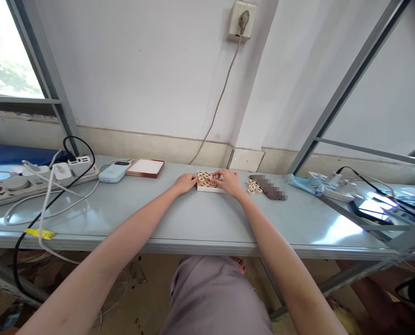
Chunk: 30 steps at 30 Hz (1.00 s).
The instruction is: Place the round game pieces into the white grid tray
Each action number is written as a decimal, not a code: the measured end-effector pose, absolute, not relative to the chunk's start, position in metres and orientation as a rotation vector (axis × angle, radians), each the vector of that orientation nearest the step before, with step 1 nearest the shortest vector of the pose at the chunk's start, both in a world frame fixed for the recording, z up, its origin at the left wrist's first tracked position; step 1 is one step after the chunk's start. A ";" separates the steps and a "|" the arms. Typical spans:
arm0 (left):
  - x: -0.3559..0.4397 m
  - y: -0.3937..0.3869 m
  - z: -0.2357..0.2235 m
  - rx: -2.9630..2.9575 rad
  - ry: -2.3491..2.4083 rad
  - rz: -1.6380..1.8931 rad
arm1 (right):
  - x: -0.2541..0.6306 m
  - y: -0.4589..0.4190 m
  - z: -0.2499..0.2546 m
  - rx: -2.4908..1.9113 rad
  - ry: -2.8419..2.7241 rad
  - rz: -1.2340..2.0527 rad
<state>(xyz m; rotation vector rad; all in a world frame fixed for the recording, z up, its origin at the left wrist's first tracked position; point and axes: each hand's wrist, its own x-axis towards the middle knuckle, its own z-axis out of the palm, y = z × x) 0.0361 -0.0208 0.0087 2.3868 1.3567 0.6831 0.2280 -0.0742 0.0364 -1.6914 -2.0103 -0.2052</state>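
Observation:
A small white box (210, 189) lies on the desk in front of me, with round wooden xiangqi pieces (206, 178) in it, marked in red and black. My left hand (186, 183) has its fingers closed at the box's left edge, holding it. Over the right part of the box is my right hand (230, 180), thumb and fingers bent down onto a piece; the fingertips partly hide it. Several loose xiangqi pieces (253, 187) lie on the desk to the right of that hand.
Beside the loose pieces lies a dark phone (272, 190), partly blurred. The box lid (145, 168) is at the back left, near a light blue device (114, 172). Power strips (12, 188) and cables fill the left side. Papers and a blue plastic packet (305, 184) lie right.

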 end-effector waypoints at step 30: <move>0.037 -0.024 0.010 2.417 1.417 0.659 | 0.241 -0.074 0.041 -1.589 -2.205 0.125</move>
